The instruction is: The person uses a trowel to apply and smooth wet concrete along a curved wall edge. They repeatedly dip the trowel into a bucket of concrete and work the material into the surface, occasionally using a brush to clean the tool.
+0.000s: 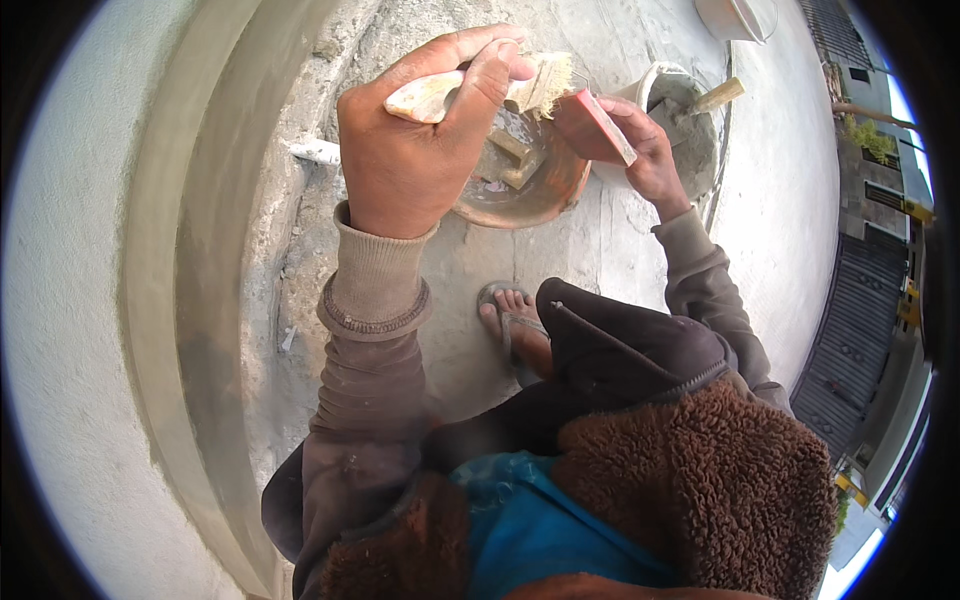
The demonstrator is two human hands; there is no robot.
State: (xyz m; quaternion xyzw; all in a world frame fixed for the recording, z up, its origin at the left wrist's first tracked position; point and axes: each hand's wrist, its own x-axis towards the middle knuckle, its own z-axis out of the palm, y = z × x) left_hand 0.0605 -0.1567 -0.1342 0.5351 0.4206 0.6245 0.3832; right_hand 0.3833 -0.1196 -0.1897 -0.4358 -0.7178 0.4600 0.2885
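Note:
My left hand [405, 150] is closed around the pale handle of a paintbrush [548, 82], whose whitish bristles point right. In my right hand [655, 160] is a red, flat block-shaped piece [592, 126] with a greyish edge; I cannot make out its exact kind. The bristles are right by the upper left corner of this red block, and whether they touch it is hard to tell. Below both hands a round, mortar-stained basin [570, 190] sits on the ground. It holds a wooden-handled tool [515, 160], partly hidden by my left hand.
Behind my right hand stands a bucket [715, 165] of grey material, with a wooden handle [720, 95] sticking out. Another pale bucket [730, 18] is farther off. A plastered ledge [205, 250] and white wall [65, 280] run along the left. My sandalled foot [513, 310] is below the basin.

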